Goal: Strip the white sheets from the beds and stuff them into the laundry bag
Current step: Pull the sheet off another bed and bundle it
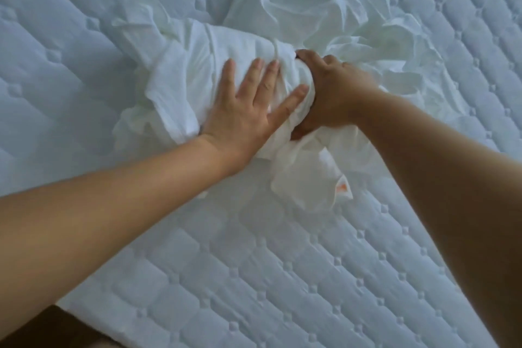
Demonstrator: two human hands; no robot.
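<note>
Bundling the white sheet point(203, 70) on the bare quilted mattress point(282, 277): left hand point(251, 104) is pressing flat on it, right hand point(333, 93) is gripping a bunch. Next, probably, lifting everything toward the unseen laundry bag.
</note>
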